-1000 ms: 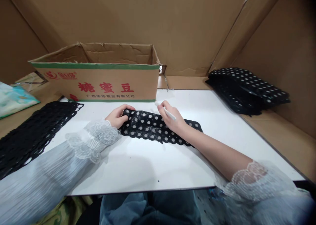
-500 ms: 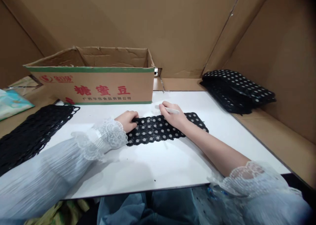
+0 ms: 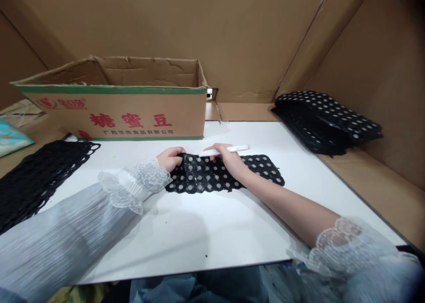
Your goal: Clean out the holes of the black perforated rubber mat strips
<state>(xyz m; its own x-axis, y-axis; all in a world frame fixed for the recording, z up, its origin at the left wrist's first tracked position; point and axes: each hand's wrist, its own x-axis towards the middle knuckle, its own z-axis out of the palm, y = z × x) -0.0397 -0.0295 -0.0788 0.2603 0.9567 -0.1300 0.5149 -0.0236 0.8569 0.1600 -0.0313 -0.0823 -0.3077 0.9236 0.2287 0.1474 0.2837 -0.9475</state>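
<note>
The black mat [image 3: 226, 173], punched all over with round holes, is lying flat on the white worktop [image 3: 206, 223], just in front of the cardboard box [image 3: 113, 110]. The left hand [image 3: 170, 158] is pinching the mat's end nearest the box's printed face, fingers closed on its edge. The right hand [image 3: 229, 163] is resting on the mat's middle, fingers clamped on a thin white stick [image 3: 224, 150] that is lying almost level, tip pointing toward the left hand.

To do this step well, the left hand should be keeping the end pinned taut while the stick is brought down steeply onto one hole at a time; at this flat angle its tip is probably not touching the mat, though the view is too small to be sure.

Compared with half a second ago, the stick is showing far more of its length above the hand and is swinging toward the left, and the mat's left end is lying flatter and closer to the box. The left-hand mat pile [image 3: 40, 179] and the stack beyond the box's right end [image 3: 328, 119] are unchanged.
</note>
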